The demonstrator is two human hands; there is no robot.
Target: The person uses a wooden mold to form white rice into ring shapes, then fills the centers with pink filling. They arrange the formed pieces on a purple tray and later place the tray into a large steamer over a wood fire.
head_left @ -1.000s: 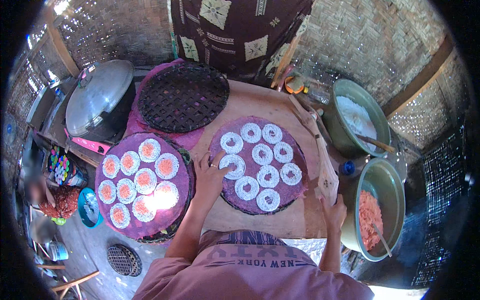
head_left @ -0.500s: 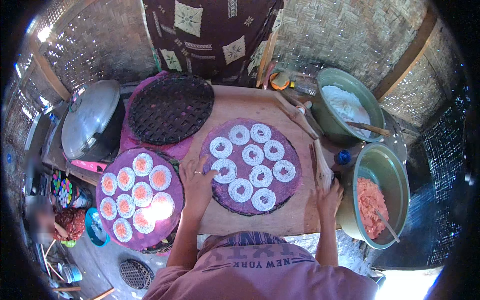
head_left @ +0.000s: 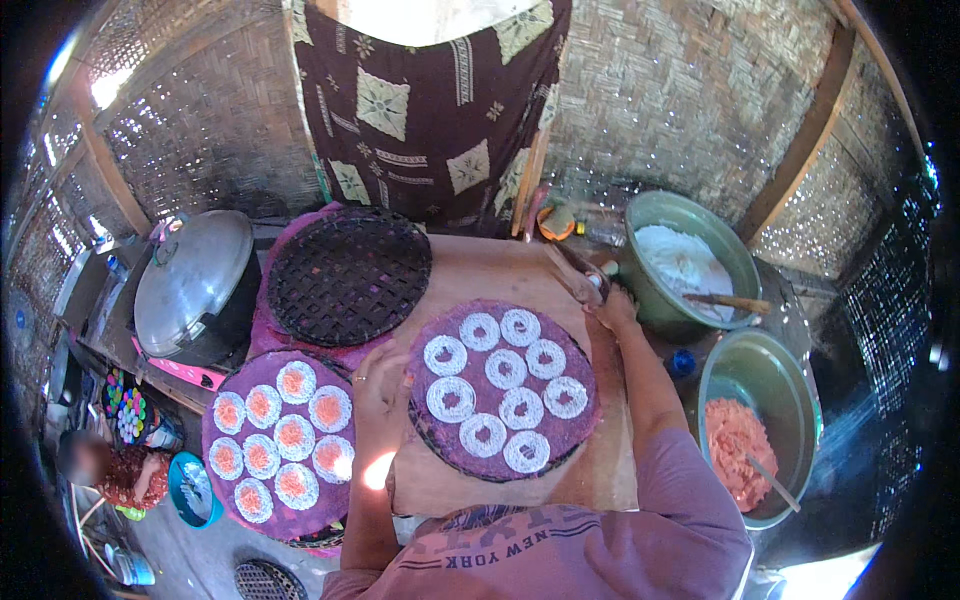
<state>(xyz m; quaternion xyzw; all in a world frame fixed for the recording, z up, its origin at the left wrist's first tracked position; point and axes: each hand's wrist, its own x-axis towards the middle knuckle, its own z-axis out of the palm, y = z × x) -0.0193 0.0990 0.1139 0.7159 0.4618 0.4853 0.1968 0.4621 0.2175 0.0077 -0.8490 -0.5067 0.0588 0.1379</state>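
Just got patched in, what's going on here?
A person stands at a wooden board with two purple trays of white rounds. The middle tray holds ten white rings with open centres; on the left tray, the white rounds have orange centres. The person's left grip is beside the middle tray's left edge, holding nothing visible. The right grip is at a wooden tool near the board's far right corner; whether it is closed is unclear.
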